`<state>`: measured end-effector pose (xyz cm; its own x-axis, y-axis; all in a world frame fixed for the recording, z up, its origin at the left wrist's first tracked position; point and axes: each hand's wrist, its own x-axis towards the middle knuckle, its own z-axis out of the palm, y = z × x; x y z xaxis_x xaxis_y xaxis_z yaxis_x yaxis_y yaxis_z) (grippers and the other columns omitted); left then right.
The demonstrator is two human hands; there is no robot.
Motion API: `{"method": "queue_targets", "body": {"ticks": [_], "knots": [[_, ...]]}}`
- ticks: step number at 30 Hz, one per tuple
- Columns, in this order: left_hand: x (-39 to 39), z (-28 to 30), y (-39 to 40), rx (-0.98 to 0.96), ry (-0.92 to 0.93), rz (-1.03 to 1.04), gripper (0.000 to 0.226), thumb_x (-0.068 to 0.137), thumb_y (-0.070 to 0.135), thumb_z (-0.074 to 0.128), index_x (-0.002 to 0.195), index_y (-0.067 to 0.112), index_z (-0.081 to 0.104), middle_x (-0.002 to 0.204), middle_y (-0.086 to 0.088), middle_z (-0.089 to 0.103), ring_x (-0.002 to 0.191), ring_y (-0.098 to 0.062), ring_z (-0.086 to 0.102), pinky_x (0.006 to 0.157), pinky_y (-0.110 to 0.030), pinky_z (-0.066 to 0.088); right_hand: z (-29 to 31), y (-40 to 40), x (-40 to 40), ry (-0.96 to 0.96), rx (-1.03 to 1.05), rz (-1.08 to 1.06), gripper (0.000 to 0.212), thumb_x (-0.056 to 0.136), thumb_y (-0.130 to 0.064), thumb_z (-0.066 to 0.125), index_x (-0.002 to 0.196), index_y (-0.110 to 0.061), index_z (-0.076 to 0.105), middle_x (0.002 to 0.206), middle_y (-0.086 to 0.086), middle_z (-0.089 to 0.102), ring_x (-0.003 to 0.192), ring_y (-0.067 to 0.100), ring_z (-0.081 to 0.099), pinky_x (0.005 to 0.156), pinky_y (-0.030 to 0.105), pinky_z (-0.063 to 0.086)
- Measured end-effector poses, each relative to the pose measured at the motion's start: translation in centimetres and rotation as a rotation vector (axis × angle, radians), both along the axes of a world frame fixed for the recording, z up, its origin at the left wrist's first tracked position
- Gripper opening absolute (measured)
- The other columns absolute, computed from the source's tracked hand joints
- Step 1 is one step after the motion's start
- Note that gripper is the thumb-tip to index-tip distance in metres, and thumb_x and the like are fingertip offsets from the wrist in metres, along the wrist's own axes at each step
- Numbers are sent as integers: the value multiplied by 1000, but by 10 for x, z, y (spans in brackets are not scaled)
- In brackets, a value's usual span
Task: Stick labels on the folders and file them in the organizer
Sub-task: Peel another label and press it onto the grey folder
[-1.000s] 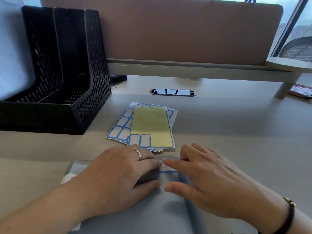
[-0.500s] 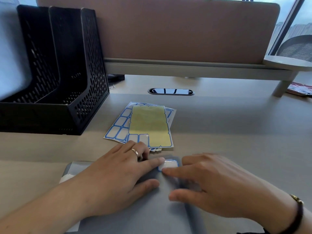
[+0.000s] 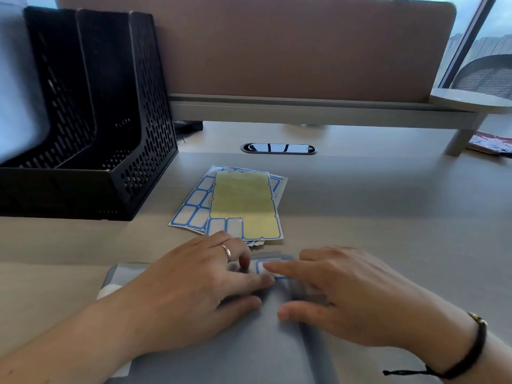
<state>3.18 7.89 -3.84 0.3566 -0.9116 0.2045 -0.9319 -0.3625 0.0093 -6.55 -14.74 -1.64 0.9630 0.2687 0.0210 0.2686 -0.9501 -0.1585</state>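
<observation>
Head view: left hand [image 3: 191, 295] spread flat on grey plastic folder [image 3: 221, 353], right hand [image 3: 352, 295] flat, forefinger pressing small blue-bordered white label [image 3: 263, 268] near its far edge. Risk: crooked or creased label under uneven rubbing. Black mesh organizer [image 3: 130, 151] far left, unfilled.

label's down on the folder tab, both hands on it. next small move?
Probably lift both hands and take hold of the folder to file it. The label already lies flat on the tab under the right hand forefinger, the left hand presses beside it, and the organizer has open slots.
</observation>
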Motion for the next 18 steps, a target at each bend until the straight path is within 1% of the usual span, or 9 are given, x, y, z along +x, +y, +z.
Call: {"method": "queue_targets", "body": {"ticks": [1, 3, 6, 8, 10, 12, 14, 16, 18], "knots": [[0, 1, 0, -6, 16, -4, 32, 98, 55, 44, 124, 46, 60, 102, 14, 53, 93, -9, 51, 75, -27, 47, 0, 1, 0, 5, -15, 3, 64, 82, -81, 33, 143, -62, 26, 79, -16, 39, 94, 10, 46, 69, 23, 26], [-1, 3, 1, -26, 57, 6, 31, 98, 56, 44, 122, 47, 61, 99, 16, 51, 91, -6, 49, 72, -27, 49, 3, -4, 0, 19, -1, -34, 59, 81, -82, 30, 138, -65, 31, 80, -13, 40, 81, 6, 43, 66, 25, 29], [-2, 3, 1, -48, 82, 33, 29, 95, 57, 47, 116, 45, 64, 97, 17, 51, 89, -3, 50, 71, -26, 49, 8, -13, 0, 17, 3, -87, 57, 78, -84, 21, 125, -65, 47, 80, -10, 46, 72, 5, 40, 59, 20, 31], [-2, 2, 1, -62, 92, 53, 32, 94, 59, 48, 117, 44, 63, 101, 18, 52, 93, -3, 51, 75, -27, 51, 6, -15, 2, -29, -5, -105, 61, 78, -85, 19, 118, -59, 56, 75, -11, 46, 72, 7, 42, 58, 20, 31], [-3, 2, 1, -38, 115, 83, 43, 93, 65, 44, 130, 46, 53, 113, 19, 51, 105, -4, 50, 89, -29, 48, 3, -11, 2, -68, 30, -110, 62, 80, -85, 22, 123, -55, 54, 71, -15, 44, 75, 8, 48, 59, 24, 35], [-4, -1, 1, 11, 124, 130, 60, 90, 73, 36, 145, 50, 33, 132, 19, 43, 124, -7, 40, 107, -29, 31, -1, -5, 1, -59, 59, -81, 60, 81, -83, 26, 133, -57, 42, 76, -15, 48, 82, 9, 53, 65, 29, 41], [-5, -2, 2, 32, 94, 151, 66, 88, 79, 30, 148, 52, 25, 149, 12, 33, 137, -12, 25, 112, -29, 13, -5, -1, 2, -41, 48, -43, 59, 83, -81, 28, 136, -56, 37, 84, -13, 55, 86, 9, 52, 67, 30, 39], [-7, 0, 2, 47, 105, 157, 68, 87, 82, 27, 148, 52, 26, 158, 7, 24, 143, -12, 9, 114, -30, 1, -6, -1, 5, -60, 14, -33, 59, 84, -80, 26, 133, -53, 44, 82, -11, 55, 84, 9, 51, 65, 28, 33], [-7, 1, 3, 46, 116, 150, 71, 86, 85, 26, 149, 52, 26, 161, 9, 19, 147, -10, 0, 116, -32, -5, -5, -4, 7, -61, -17, -64, 65, 82, -82, 20, 129, -50, 51, 78, -9, 52, 84, 10, 50, 65, 29, 34]]}}
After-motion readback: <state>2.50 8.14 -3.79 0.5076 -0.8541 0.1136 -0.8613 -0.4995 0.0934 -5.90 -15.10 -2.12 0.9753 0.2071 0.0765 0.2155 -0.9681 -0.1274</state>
